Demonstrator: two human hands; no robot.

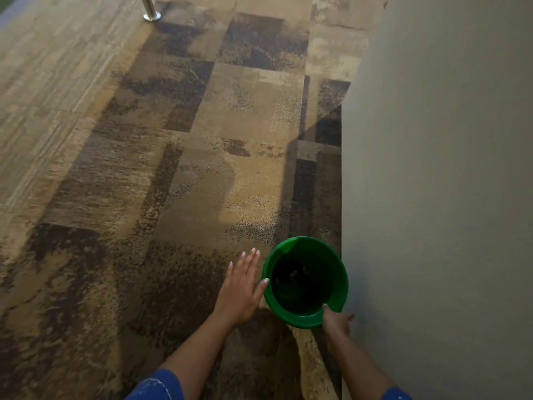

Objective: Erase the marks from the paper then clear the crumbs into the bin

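Two hands: both mine, low in the head view, either side of the green bin (305, 244)
Right side: right hand (336, 320) grasping the bin's near rim; one digit hooked inside, the rest outside
Left side: left hand (243, 287) released, fingers straight and close together, holding nothing; thumb tip at the bin's left rim, touching or just short I cannot tell
Bin position: just beside the pale surface (447, 197) on my right, over the patterned carpet (202, 168); standing or lifted I cannot tell
Bin contents: dark inside; a few yellowish specks at the bottom, too dim to name
Sheet: the paper is not in view; I cannot check the erasing
Done, I judge: erasing probably finished, since I am handling the bin
Left, I judge: crumbs perhaps not yet tipped in, or the bin wants setting down; unclear from here
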